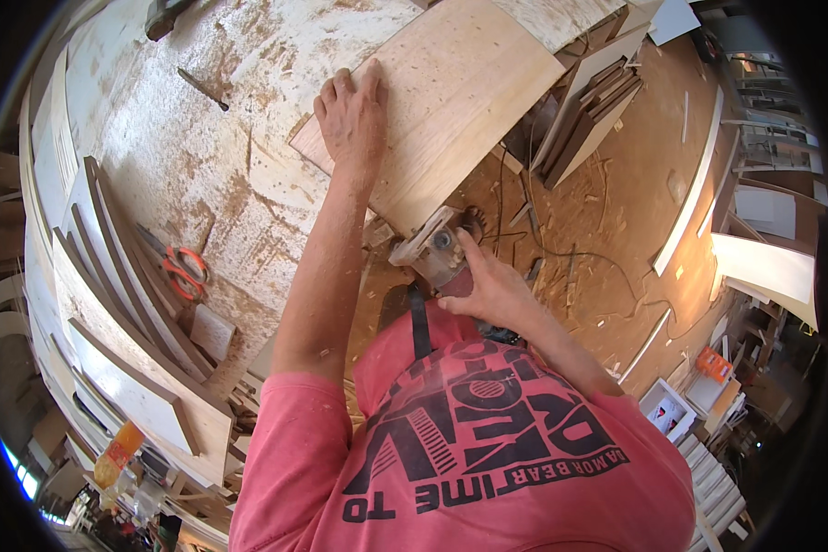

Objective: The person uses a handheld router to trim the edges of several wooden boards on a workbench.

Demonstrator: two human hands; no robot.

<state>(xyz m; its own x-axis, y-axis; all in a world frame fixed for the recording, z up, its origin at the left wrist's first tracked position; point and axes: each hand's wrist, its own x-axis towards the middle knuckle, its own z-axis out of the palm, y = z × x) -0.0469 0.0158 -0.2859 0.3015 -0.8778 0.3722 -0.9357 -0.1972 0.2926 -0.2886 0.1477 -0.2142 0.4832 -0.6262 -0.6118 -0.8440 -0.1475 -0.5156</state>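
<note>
Right hand [499, 287], centre frame: fingers curled around power tool [443, 265] at wooden board's [465, 101] lower corner. Left hand [352, 129], upper centre: fingers slightly spread, resting on board. Board spans upper centre, lying on dusty worktable [271, 92]. Orange-handled scissors [177, 267] at left. Lower left: orange-and-clear bottle [118, 454], contents unclear. Lower right: open white box [685, 420], contents too small to tell.

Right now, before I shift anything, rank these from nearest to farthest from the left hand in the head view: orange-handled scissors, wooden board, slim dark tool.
From the left hand:
1. Wooden board: directly under the hand.
2. Slim dark tool: off to the hand's left.
3. Orange-handled scissors: left too, but closer to the body.
</note>
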